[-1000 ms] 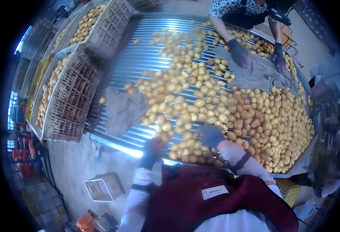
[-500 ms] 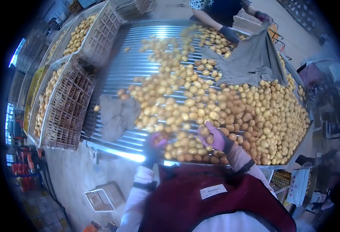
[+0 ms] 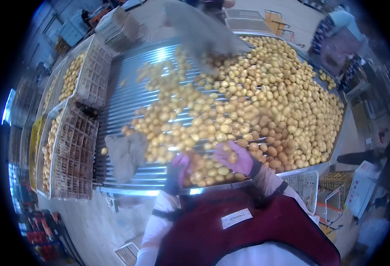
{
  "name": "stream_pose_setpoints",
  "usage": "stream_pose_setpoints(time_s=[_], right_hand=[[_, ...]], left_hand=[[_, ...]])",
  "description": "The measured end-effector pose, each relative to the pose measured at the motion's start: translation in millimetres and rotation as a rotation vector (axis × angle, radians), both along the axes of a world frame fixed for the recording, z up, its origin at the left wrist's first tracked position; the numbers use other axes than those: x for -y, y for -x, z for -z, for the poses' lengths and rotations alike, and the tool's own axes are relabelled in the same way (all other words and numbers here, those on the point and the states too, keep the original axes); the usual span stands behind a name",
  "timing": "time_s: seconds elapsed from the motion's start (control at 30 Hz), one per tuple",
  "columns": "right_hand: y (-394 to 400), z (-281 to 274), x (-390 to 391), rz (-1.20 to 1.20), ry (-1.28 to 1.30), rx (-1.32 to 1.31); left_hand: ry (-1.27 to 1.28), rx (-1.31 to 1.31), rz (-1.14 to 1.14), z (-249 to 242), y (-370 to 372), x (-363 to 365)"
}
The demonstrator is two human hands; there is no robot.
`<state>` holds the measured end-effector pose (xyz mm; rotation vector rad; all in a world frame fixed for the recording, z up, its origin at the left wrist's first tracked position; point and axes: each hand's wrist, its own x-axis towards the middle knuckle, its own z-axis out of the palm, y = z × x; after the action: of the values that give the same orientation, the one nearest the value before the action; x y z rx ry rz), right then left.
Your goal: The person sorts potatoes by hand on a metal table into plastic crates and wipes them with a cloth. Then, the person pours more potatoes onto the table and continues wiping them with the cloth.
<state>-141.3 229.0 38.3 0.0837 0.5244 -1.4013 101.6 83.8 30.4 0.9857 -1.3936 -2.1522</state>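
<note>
Yellow-brown potatoes [image 3: 257, 106] cover much of a ridged metal sorting table [image 3: 124, 93], heaped highest on the right. My right hand [image 3: 243, 163], in a purple glove, is cupped palm-up near the front edge, with its fingers curled round a potato [image 3: 233, 157]. To its left, my left hand [image 3: 180, 166], gloved alike, is beside the small front group of potatoes [image 3: 210, 170]; its fingers are blurred, and whatever they may hold is hidden. A crumpled grey cloth [image 3: 126, 155] lies on the table farther left.
Crates [image 3: 77, 150] of potatoes line the left side. Across the table, a partly visible co-worker [image 3: 212, 5] is by a blurred grey cloth [image 3: 203, 35] in the air. Another person [image 3: 339, 42] is at the far right. A white basket [image 3: 305, 188] stands below the front right edge.
The far cloth has been pulled up and leftward off the heap, uncovering potatoes. My view has shifted. Both my hands remain near the front edge, the left closer to the front potatoes.
</note>
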Motion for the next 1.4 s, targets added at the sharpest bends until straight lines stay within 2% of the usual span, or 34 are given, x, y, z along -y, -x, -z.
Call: stream_pose_setpoints(time_s=[0.07, 0.1, 0.2, 0.27, 0.33, 0.37, 0.43, 0.47, 0.53, 0.57, 0.6, 0.63, 0.67, 0.7, 0.77, 0.8, 0.83, 0.87, 0.9, 0.93, 1.0, 1.03, 1.07, 1.13, 1.23, 1.27, 1.3, 1.33, 1.4], right_hand=[[-11.0, -5.6, -0.6, -0.004, 0.129, 0.009], [-14.0, -9.0, -1.9, -0.002, 0.193, 0.006], [-13.4, -24.6, -11.2, 0.029, 0.378, -0.018], [-6.3, -29.3, -27.8, 0.138, 0.476, 0.108], [-3.3, -17.9, -49.5, 0.276, 0.493, 0.237], [-4.7, -19.4, -59.2, 0.360, 0.408, 0.174], [-10.2, -29.1, -78.3, 0.503, 0.370, -0.779], [-11.5, -21.8, -85.5, 0.546, 0.382, -0.625], [-12.9, -6.7, -100.6, 0.638, 0.407, -0.314], [-9.9, -2.9, -114.9, 0.592, 0.220, -0.767], [-8.4, 18.6, -126.5, 0.663, 0.127, -0.819], [-7.2, 40.5, -138.6, 0.730, 0.026, -0.870], [-6.6, 62.4, -150.9, 0.790, -0.081, -0.916], [-11.5, 6.8, -174.9, 0.929, -0.030, -0.604], [-29.6, -21.4, -221.2, 1.157, -0.186, -0.626], [-39.7, -35.8, -244.0, 1.262, -0.274, -0.642], [-45.1, -39.4, -271.3, 1.352, -0.353, -0.499], [-58.5, -35.6, -306.5, 1.189, -0.471, -1.019], [-72.7, -32.1, -341.2, 0.936, -0.826, -1.692], [-87.9, -29.2, -375.4, 0.839, -1.107, -2.143], [-115.0, 10.6, -432.4, 1.113, -1.290, -1.576], [-122.2, 40.8, -462.3, 1.423, -1.185, -1.064], [-121.1, 67.9, -484.5, 1.725, -1.054, -0.584], [-120.5, 113.1, -508.5, 1.912, -1.147, -0.224], [-96.0, 144.1, -489.2, 1.776, -1.466, -0.300], [-79.6, 149.3, -470.7, 1.640, -1.542, -0.494], [-62.6, 157.6, -449.1, 1.494, -1.599, -0.704], [-42.2, 155.2, -416.7, 1.353, -1.613, -0.946], [2.5, 122.6, -334.2, 1.070, -1.491, -1.449]], left_hand=[[-0.028, -0.177, 0.074, -36.7, 29.0, -20.2], [-0.118, -0.306, 0.180, -37.2, 40.3, -24.6], [0.176, -0.266, 0.323, -59.0, 83.5, -45.9], [0.260, -0.249, 0.328, -74.4, 96.2, -53.2], [0.162, -0.319, 0.214, -93.8, 112.0, -72.8], [0.385, -0.347, 0.237, -85.6, 121.7, -71.0], [0.610, -0.342, 0.236, -63.1, 138.3, -74.9], [0.719, -0.348, 0.238, -56.3, 145.2, -81.3], [0.798, -0.417, 0.474, -63.8, 164.0, -105.0], [0.821, -0.487, 0.621, -80.3, 174.5, -120.6], [0.838, -0.562, 0.769, -87.9, 184.0, -135.7], [1.231, -0.420, 0.866, -82.8, 186.6, -133.4], [1.177, -0.469, 0.915, -76.3, 192.0, -144.5], [1.122, -0.511, 0.951, -73.2, 193.8, -156.2], [1.083, -0.502, 0.971, -69.2, 194.8, -174.1], [0.961, -0.516, 0.940, -66.3, 196.7, -182.6], [0.847, -0.518, 0.900, -61.6, 197.7, -190.4], [0.744, -0.515, 0.850, -54.6, 197.9, -194.6], [0.767, -0.411, 1.046, -38.0, 204.0, -196.5], [0.805, -0.307, 1.244, -21.8, 209.0, -197.9], [0.822, -0.410, 1.294, -38.9, 221.4, -215.1], [0.828, -0.462, 1.319, -47.6, 227.3, -224.2], [0.930, -0.620, 1.196, -59.9, 227.5, -230.2], [1.011, -0.562, 1.105, -42.6, 220.4, -237.4], [1.183, -0.468, 0.913, -16.4, 202.4, -203.0], [1.247, -0.430, 0.845, -10.9, 198.7, -182.0], [0.939, -0.331, 0.894, -3.3, 200.2, -151.7], [1.109, -0.162, 0.830, -3.8, 189.6, -119.1], [1.283, 0.094, 0.613, -7.9, 158.5, -61.3]])
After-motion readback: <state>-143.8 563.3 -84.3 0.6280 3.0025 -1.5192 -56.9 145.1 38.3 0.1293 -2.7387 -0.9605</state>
